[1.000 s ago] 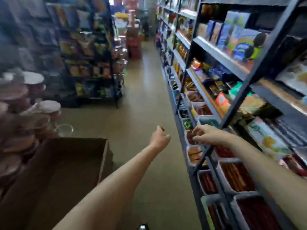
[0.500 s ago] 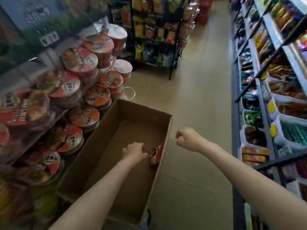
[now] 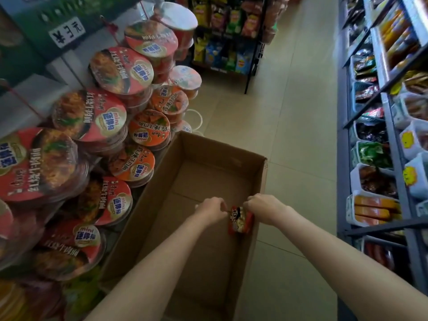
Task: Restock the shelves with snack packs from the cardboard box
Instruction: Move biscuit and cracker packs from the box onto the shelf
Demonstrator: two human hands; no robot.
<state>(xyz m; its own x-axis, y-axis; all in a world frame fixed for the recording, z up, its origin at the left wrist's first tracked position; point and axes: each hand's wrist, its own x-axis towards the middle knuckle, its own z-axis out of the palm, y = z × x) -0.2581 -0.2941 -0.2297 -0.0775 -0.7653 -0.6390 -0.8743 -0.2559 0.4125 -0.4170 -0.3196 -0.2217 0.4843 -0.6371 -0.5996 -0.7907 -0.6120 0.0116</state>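
A brown cardboard box (image 3: 183, 158) stands open on the floor in the aisle. Inside it, against the right wall, is a small red snack pack (image 3: 239, 221). My left hand (image 3: 212, 208) is curled at the pack's upper left corner and pinches its top edge. My right hand (image 3: 262, 206) is curled over the pack's upper right corner and grips it. The rest of the box's floor shows bare cardboard. The grey shelf unit (image 3: 393, 126) with white bins of snack packs runs along the right.
Stacked instant noodle bowls (image 3: 108, 117) with red and orange lids crowd the left, touching the box's left side. A black rack of chip bags (image 3: 227, 33) stands at the far end. Tiled floor (image 3: 296, 126) lies between the box and the shelves.
My view swung from the shelves down to the box. Both hands came away from the shelf, reached into the box and closed on the red snack pack.
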